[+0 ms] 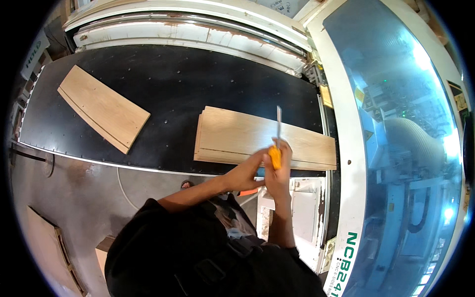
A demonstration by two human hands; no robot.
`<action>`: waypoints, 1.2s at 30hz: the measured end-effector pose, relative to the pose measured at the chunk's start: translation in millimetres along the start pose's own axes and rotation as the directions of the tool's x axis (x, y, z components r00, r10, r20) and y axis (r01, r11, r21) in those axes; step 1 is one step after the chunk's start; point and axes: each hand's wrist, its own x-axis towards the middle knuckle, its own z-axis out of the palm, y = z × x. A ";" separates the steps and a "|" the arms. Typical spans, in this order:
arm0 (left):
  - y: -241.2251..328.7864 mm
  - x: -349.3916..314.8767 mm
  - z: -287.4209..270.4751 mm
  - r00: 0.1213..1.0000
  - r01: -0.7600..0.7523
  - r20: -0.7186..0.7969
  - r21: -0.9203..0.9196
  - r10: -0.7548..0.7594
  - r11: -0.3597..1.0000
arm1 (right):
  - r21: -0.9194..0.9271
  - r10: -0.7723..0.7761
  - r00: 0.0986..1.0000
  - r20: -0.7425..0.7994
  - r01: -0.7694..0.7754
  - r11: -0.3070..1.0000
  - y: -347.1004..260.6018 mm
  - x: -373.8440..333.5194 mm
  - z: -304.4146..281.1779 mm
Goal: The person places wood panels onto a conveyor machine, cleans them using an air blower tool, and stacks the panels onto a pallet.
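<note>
My right hand (279, 173) is closed around a tool with a yellow handle (275, 157) and a long, narrow metal blade (279, 121), which points up and away from me. My left hand (246, 173) meets it at the handle's left side, fingers drawn together and partly hidden, so what they grip does not show. Both hands are over the near edge of a stack of curved, light wood-grain panels (247, 131). The stack lies at the right of a black machine table (173, 94), with a groove line along the top panel's near edge.
Another curved wood-grain panel (104, 109) lies at an angle on the table's left part. At the right stands a white machine frame (349, 198) with a blue see-through cover (396, 99). A white rail (188, 34) spans the back. Boards (52, 250) lean at lower left.
</note>
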 end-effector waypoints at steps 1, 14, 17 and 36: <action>1.7 -8.9 -2.7 0.986 0.021 -0.164 -0.024 -0.025 1.000 | 0.064 -0.028 0.998 0.051 0.025 0.998 -14.2 15.0 14.1; 18.2 -116.2 -117.5 0.367 -0.127 -0.929 -0.003 0.044 0.992 | 0.226 -0.502 0.666 0.552 0.460 0.859 -118.7 51.7 152.5; 63.9 -149.8 -177.3 0.291 -0.046 -0.957 -0.027 -0.013 0.999 | 0.182 -0.479 0.743 0.468 0.450 0.874 -102.2 70.8 145.4; 77.3 -245.8 -170.7 0.376 0.862 -0.141 -0.310 -0.916 0.402 | -0.365 -0.065 0.966 0.252 0.157 0.918 103.0 107.3 158.9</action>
